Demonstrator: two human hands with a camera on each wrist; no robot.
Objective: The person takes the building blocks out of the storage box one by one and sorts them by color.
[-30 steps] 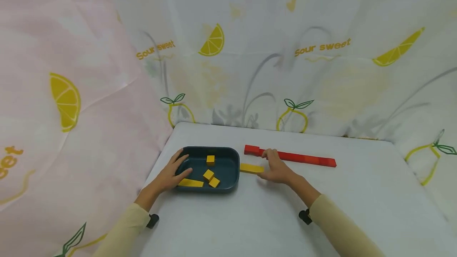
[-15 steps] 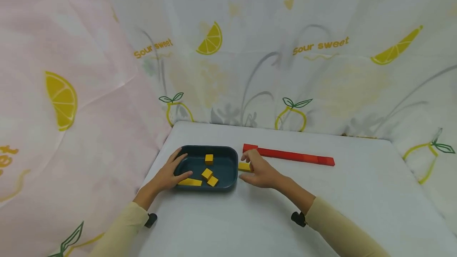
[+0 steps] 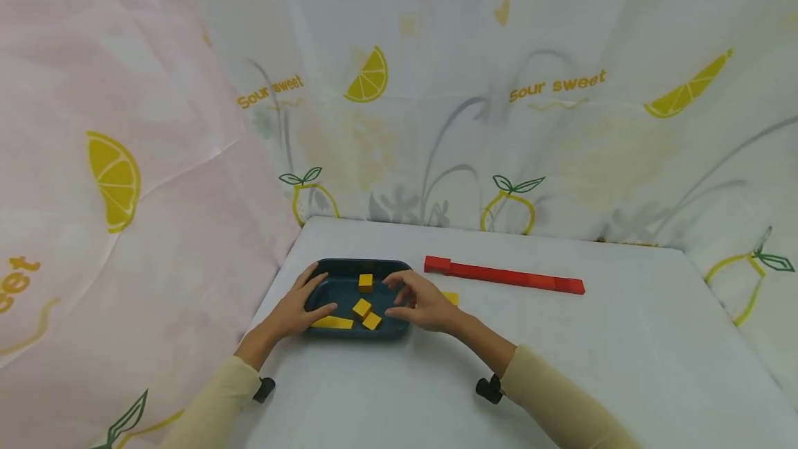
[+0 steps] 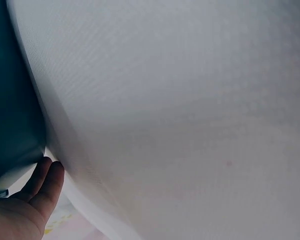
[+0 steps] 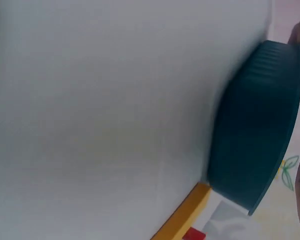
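Note:
A dark teal tray (image 3: 330, 333) lies on the white table. In it are three yellow cubes, one cube (image 3: 365, 283) at the back, and a flat yellow block (image 3: 334, 323). My left hand (image 3: 291, 310) rests at the tray's left end, thumb and fingers spread over the rim; its fingers (image 4: 49, 192) lie along the outer wall in the left wrist view. Over the tray's right end is my right hand (image 3: 424, 302), fingers bent loosely with a gap to the thumb, holding nothing. Behind it a long yellow block (image 3: 451, 298) is partly hidden.
A long red row of blocks (image 3: 499, 274) lies behind and to the right of the tray. At the back of the table (image 3: 561, 366) hangs a lemon-print cloth (image 3: 436, 123), and a pinkish cloth (image 3: 187, 179) hangs on the left.
My right hand has moved left, from beside the yellow block to over the tray's right end. That block stays on the table. My left hand stays at the tray's left end.

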